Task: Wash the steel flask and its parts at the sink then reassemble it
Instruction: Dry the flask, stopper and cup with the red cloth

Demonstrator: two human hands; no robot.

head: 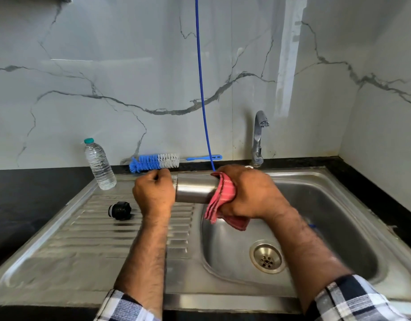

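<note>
The steel flask body (195, 189) is held level in the air over the left rim of the sink basin (320, 205), above where the ribbed drainboard (88, 228) meets it. The left hand (153, 193) has its fingers clenched around the flask's left end, and the right hand (248, 193) has its fingers grasping a red checked cloth (223, 200) wrapped over the flask's right end; the cloth's loose corner hangs down into the basin. Judging from this, the job looks late in its course: the flask is being wiped with the cloth, no water runs from the tap (259, 137) behind the basin, and the bottle brush (154, 162) lies behind the flask against the wall, out of use. What seems left is to finish wiping and fit the parts back on, since the black stopper (120, 210) lies on its side on the drainboard, left of the flask and apart from it. Counted: one flask body, one stopper, one cloth, one brush, one tap, one drain (267, 259), one clear plastic water bottle (99, 165) standing left of the brush, and one blue cord (201, 77) hanging down behind the flask.
</note>
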